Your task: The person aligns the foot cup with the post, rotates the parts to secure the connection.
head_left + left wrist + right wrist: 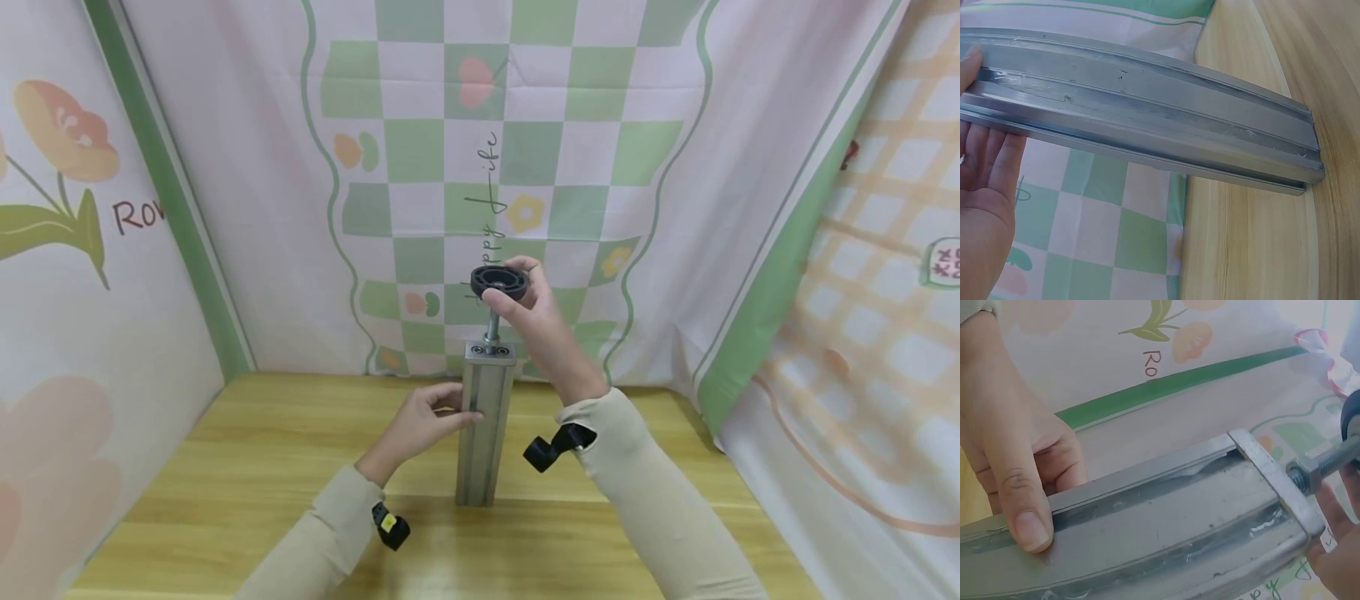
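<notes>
A grey aluminium profile (480, 442) with grooved sides stands upright, its lower end at the wooden table. My left hand (422, 421) grips it at mid-height, thumb on the near face and the other fingers around the far side. On top sits a metal end plate (1275, 481) with screws. A threaded rod (492, 325) with a hex nut (1314, 475) rises from that plate. The rod carries a black round levelling foot (483, 279), cup-like with ribs. My right hand (536, 308) pinches this foot's rim between thumb and fingers; in the right wrist view it is partly cut off.
The wooden table (300, 450) lies under the profile. Behind it hangs a green-and-white checked cloth (412, 150), with printed cloths at left (90, 350) and right (862, 350). Black wrist cameras (393, 529) sit at both sleeves.
</notes>
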`<state>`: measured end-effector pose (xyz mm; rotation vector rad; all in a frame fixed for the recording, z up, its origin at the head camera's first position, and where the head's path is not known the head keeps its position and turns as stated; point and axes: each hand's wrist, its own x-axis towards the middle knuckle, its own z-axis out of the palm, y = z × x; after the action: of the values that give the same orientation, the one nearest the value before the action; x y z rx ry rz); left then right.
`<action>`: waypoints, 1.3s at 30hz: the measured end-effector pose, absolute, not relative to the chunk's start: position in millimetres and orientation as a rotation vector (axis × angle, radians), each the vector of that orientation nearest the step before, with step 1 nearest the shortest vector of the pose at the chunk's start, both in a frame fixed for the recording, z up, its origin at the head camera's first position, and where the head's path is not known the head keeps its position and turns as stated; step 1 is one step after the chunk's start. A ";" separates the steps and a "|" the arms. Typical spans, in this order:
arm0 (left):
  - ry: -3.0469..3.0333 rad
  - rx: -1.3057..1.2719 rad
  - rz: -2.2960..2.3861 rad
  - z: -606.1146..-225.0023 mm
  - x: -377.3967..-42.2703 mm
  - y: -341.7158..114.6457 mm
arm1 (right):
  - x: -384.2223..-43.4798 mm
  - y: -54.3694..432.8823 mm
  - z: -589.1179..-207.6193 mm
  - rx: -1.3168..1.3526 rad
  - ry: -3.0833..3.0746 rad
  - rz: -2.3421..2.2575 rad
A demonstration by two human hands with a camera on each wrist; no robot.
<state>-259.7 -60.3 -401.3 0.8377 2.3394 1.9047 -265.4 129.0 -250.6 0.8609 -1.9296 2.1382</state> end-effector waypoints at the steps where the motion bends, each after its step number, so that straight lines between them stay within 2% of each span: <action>1: 2.335 0.838 1.906 -401.5 -260.0 -60.3 | -263.9 127.5 -249.9 0.843 -1.929 2.131; 9: 2.324 0.848 1.913 -403.0 -262.2 -59.7 | -258.7 116.6 -249.6 0.766 -1.943 1.847; 16: 2.318 0.841 1.910 -403.2 -262.6 -59.2 | -259.9 117.8 -254.8 0.829 -1.948 1.770; 31: 2.327 0.805 1.915 -404.6 -264.7 -57.8 | -286.6 140.1 -258.0 1.452 -1.715 2.501; 39: 2.344 0.824 1.904 -405.3 -265.8 -58.6 | -287.3 145.2 -256.8 1.493 -1.632 2.642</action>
<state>-265.8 -58.6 -405.3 0.8238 2.3444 1.9044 -287.3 145.2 -256.8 1.4926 -1.6320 2.6417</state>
